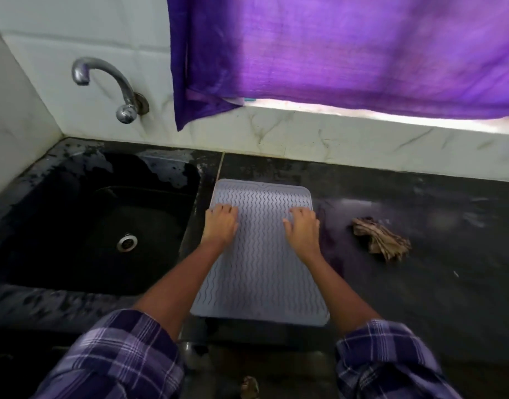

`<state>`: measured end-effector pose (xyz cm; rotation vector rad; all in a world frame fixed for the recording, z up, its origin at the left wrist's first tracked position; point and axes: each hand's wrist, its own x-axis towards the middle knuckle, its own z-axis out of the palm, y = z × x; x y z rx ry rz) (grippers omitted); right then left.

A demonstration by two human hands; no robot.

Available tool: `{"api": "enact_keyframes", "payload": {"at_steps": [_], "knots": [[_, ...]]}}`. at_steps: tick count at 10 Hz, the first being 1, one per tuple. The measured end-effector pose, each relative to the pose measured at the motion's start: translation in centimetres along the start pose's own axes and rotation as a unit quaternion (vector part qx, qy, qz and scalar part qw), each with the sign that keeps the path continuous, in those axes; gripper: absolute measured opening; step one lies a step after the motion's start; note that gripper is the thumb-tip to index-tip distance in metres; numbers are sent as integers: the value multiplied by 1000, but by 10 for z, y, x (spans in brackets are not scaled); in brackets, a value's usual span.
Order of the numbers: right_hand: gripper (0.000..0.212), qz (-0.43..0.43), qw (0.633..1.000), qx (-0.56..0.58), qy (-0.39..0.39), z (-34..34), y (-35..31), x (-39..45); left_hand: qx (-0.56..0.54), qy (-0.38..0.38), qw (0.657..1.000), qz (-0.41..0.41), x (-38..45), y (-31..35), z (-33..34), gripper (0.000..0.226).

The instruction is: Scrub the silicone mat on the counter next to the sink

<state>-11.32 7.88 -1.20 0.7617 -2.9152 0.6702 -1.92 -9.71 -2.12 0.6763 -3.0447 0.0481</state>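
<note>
A pale grey silicone mat (pixel 260 266) with wavy ridges lies flat on the dark counter (pixel 420 254), just right of the sink (pixel 89 226). Its near edge reaches the counter's front edge. My left hand (pixel 220 226) rests palm down on the mat's left edge, fingers spread and pointing away from me. My right hand (pixel 302 228) lies palm down near the mat's right edge, fingers also apart. Neither hand holds anything. A crumpled brown cloth (pixel 381 239) sits on the counter to the right of the mat, apart from it.
The black sink has a metal drain (pixel 127 242) and a wet rim. A chrome tap (pixel 109 87) juts from the tiled wall above it. A purple curtain (pixel 348 53) hangs over the window ledge behind the counter.
</note>
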Motion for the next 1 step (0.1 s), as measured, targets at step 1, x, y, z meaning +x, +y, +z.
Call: {"api": "enact_keyframes", "payload": {"at_steps": [1], "knots": [[40, 7, 1000, 1, 15, -10, -17, -58, 11, -2, 998, 59, -48, 2, -7, 33]]}}
